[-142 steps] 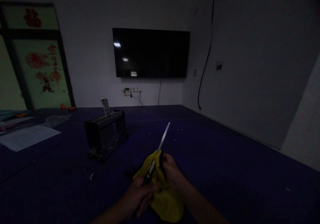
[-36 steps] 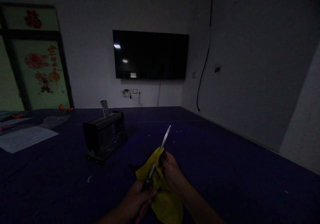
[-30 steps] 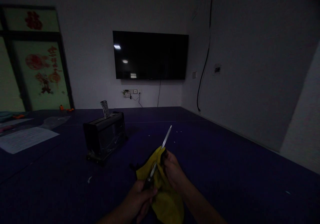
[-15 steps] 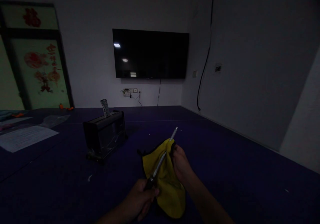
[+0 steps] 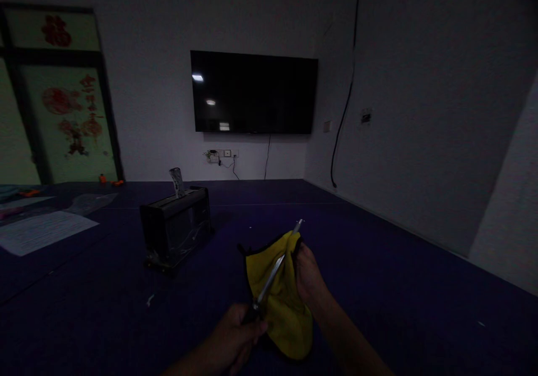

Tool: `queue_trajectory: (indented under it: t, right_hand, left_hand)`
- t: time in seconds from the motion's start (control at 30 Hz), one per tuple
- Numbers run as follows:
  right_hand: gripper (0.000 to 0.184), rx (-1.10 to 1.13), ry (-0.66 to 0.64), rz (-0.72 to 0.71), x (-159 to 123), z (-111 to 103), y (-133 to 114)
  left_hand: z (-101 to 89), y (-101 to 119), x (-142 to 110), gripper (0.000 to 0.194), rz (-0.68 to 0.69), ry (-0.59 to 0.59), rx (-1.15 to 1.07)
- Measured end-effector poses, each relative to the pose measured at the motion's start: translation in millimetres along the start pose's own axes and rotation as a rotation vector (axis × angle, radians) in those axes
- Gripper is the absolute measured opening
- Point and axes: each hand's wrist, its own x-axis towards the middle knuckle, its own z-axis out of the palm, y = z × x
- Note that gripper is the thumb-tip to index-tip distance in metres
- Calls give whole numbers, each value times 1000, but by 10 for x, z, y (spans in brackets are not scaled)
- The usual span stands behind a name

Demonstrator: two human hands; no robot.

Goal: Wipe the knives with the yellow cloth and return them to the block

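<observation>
Through the head camera, the only view I am getting, I am seeing both hands working over the near middle of a blue surface [image 5: 399, 286], whose own near edge is lying out of sight. The left hand [image 5: 235, 331] is closing around the dark handle [image 5: 252, 312] of a slim metal rod [image 5: 271, 279], while the right hand [image 5: 307, 272] is pinching a yellow cloth [image 5: 290, 325] with dark edging around the rod's far part. The rod's long axis is running from the left hand away toward the surface's far edge, slanting to the right, and its bare tip is poking out just past the fold; the right hand is sitting nearer that tip. The cloth's loose end is hanging back between the wrists, and I am not managing to tell whether it is touching the surface. Farther off, toward the left edge, a black-framed box [image 5: 180, 224] with clear sides is standing well apart from the hands, and a printed sheet [image 5: 42, 231] is lying beyond it, its lines showing too small for reading. On the glass door [image 5: 69, 110] I am reading a red 福; its lower characters are blurring, and I am finding no legible brand on the television [image 5: 256, 93].
</observation>
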Motion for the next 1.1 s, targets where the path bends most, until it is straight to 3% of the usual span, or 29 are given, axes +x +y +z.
queue_trajectory:
  t: [0.37, 0.53, 0.9, 1.1]
  right_hand:
    - [28, 41, 62, 87, -78, 62, 152]
    - [29, 41, 32, 133, -123, 106, 186]
    - [23, 67, 1, 93, -74, 56, 64]
    - [22, 106, 88, 59, 1, 0, -59]
  left_hand:
    - [-12, -47, 40, 51, -12, 28, -21]
    - [-15, -93, 82, 53, -18, 38, -43]
    - [27, -58, 64, 52, -63, 87, -59]
    - [44, -104, 48, 46, -16, 110, -32]
